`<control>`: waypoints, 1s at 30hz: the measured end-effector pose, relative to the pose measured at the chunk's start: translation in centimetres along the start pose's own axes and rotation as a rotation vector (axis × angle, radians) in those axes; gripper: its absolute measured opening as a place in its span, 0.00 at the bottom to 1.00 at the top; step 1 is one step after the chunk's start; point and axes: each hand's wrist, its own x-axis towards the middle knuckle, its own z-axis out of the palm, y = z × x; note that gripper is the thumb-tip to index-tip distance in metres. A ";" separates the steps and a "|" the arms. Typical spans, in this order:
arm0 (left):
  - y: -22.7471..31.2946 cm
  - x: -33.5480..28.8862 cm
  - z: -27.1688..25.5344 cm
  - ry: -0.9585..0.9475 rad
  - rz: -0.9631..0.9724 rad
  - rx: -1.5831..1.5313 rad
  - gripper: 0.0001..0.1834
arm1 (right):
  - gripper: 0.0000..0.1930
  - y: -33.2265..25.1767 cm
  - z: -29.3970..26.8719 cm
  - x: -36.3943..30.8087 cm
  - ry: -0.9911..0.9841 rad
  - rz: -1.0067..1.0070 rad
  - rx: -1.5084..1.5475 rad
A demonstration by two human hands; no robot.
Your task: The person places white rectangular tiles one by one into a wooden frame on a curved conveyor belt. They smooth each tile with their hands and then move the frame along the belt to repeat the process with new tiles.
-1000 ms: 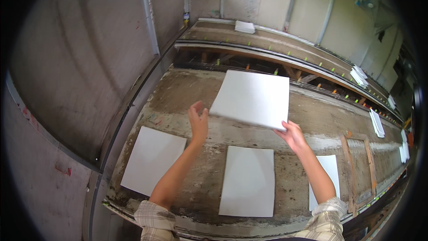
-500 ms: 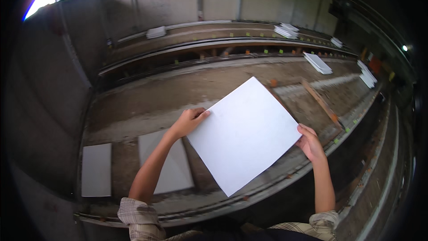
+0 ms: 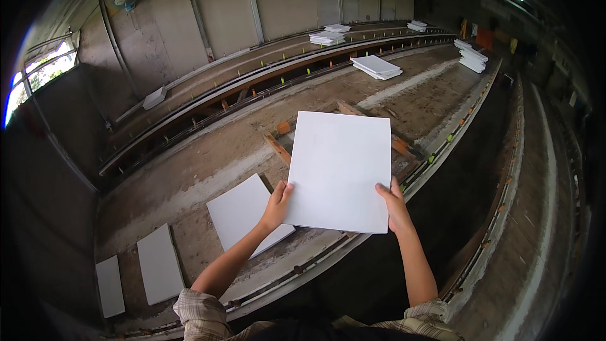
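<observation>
Above the long brown bench (image 3: 192,218), near its front edge, you are holding a white sheet (image 3: 341,170) between both hands, your left hand (image 3: 276,206) pinching its left edge and your right hand (image 3: 396,206) pinching its right, thumbs on top. You seem to be carrying or lining it up, with three similar sheets (image 3: 160,265) lying to the left; the next move is probably calling for an even two-sided grip.

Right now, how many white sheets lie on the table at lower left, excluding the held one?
3: the leftmost sheet, the middle sheet beside it, and the right sheet, partly hidden by the left hand. More could lie beneath any of them.
</observation>
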 end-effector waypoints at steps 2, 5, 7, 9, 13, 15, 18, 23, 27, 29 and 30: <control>0.4 1.0 0.5 -0.059 -0.024 0.008 0.16 | 0.27 -0.8 -0.5 2.1 0.087 -0.012 -0.077; 0.8 2.3 0.7 -0.138 -0.054 0.059 0.15 | 0.29 -1.4 -1.7 5.8 0.099 -0.072 -0.268; 0.2 3.2 1.0 -0.219 -0.046 -0.050 0.17 | 0.31 -2.2 -2.1 8.0 0.070 -0.077 -0.321; 0.3 4.7 1.3 -0.255 -0.019 -0.124 0.19 | 0.31 -2.8 -2.9 10.1 0.010 -0.138 -0.408; -0.5 6.9 2.8 -0.259 0.002 -0.151 0.26 | 0.31 -3.7 -4.8 14.8 -0.078 -0.108 -0.473; -1.2 7.9 3.0 -0.263 -0.032 -0.139 0.27 | 0.30 -3.4 -4.9 17.1 -0.110 -0.068 -0.431; -0.2 9.0 3.3 -0.229 -0.134 0.109 0.27 | 0.30 -2.7 -6.2 20.4 -0.120 -0.073 -0.417; -1.4 10.8 4.3 0.037 -0.019 0.452 0.20 | 0.30 -2.0 -9.8 26.2 -0.206 0.002 -0.357; -4.1 11.2 6.1 0.253 -0.048 0.738 0.17 | 0.29 2.6 -13.2 29.4 -0.264 0.029 -0.414; -5.6 10.8 6.7 0.296 -0.051 0.922 0.16 | 0.29 4.5 -13.3 29.8 -0.336 0.027 -0.480; -6.6 10.5 7.1 0.324 -0.083 0.949 0.15 | 0.29 4.2 -12.5 29.3 -0.354 0.093 -0.488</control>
